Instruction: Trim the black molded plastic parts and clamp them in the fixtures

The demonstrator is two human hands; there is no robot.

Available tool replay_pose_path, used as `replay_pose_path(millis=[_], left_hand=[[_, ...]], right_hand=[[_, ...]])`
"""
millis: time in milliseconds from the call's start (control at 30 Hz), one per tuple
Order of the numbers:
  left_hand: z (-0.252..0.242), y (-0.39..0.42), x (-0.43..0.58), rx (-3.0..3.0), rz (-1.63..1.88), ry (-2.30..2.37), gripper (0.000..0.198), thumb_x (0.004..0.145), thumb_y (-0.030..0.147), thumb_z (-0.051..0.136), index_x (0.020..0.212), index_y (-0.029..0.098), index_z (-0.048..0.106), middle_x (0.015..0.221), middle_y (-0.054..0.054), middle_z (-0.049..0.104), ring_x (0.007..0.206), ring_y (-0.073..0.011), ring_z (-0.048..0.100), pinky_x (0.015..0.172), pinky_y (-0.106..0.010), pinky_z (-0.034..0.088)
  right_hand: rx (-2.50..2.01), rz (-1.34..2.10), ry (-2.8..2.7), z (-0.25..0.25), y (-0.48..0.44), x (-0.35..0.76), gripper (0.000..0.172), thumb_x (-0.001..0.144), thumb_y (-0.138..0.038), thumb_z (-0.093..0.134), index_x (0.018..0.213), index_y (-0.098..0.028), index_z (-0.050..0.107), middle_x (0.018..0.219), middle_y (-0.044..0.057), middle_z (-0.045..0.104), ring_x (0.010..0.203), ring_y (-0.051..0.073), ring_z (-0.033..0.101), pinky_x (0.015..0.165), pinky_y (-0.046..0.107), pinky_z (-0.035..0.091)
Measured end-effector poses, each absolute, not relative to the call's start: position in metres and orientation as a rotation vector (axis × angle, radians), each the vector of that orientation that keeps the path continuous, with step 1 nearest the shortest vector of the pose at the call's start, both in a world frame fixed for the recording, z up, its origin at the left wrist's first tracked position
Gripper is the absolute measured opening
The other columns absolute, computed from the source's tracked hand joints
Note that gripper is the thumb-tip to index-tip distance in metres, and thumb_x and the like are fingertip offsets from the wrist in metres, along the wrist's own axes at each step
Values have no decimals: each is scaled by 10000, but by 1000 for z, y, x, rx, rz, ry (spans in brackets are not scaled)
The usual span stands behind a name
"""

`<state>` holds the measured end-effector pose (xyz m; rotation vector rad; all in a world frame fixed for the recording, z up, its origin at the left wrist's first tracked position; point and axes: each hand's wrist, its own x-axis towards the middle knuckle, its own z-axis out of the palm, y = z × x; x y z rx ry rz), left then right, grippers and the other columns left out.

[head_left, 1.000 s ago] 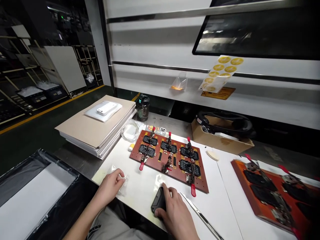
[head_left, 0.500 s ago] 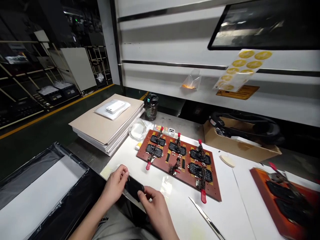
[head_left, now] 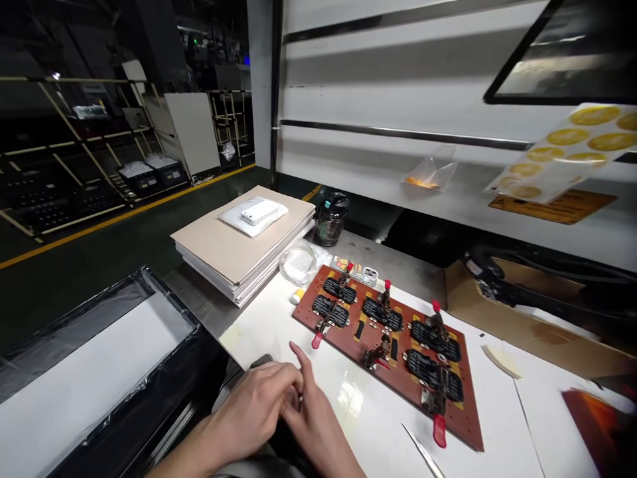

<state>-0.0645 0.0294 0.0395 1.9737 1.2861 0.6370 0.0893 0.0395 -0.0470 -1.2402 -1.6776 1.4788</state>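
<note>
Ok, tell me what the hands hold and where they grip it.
The left hand curls around a dark flat piece, the right hand against it; only a corner shows, so the grip spot cannot be told.

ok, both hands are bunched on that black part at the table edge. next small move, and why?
Probably slide the black part forward onto the white table. The left hand curls over it at the near edge, hiding most of it; the right hand sits alongside, forefinger raised; the red board lies apart.
</note>
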Motion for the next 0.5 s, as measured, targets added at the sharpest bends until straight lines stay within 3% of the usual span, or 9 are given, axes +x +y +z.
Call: replay_pose_path(millis=[100,167,233,300,400,500], left_hand=[[34,14,-73,2204,706,1209,442,875,62,432,1225,282,589,1042,-72,676,939,-229,626,818,-325,478],[26,1,-84,2184,993,1394,488,891,96,482,1317,330,535,1186,-86,642,1033,-237,620,873,-341,485],[16,-11,-98,1804,1307,1738,483,921,187,531,1377,332,463,1274,-100,585,1083,-230,604,893,-342,489],[9,-20,-114,1219,1356,1866,510,939,334,550,1425,279,405,1230,-113,591,1006,-217,624,846,-340,507],[0,-35,-137,646,1165,1470,512,895,498,589,1304,192,553,1025,-90,657,831,-196,648,725,-316,519],[-11,-46,-168,508,1243,1283,362,827,443,705,1049,159,675,888,-54,676,797,-173,640,684,-265,493]], right_hand=[[-989,1810,-1609,-42,33,80,368,879,-463,577,1157,-226,612,757,22,628,707,211,619,721,339,519],[-960,1858,-1476,-37,34,75,318,884,-518,568,965,-222,653,729,31,630,643,194,602,650,318,509],[-961,1874,-1394,-32,38,68,338,877,-539,595,899,-206,649,717,31,630,573,156,570,582,274,471],[-915,1971,-1416,-27,43,57,362,864,-551,623,887,-192,662,695,28,626,523,127,546,535,242,430],[-736,2177,-1591,-28,42,27,392,838,-581,644,859,-195,708,695,37,639,540,131,563,545,241,440],[-702,2131,-1742,-42,33,-8,460,801,-652,634,845,-207,743,725,54,664,541,143,568,533,252,446]])
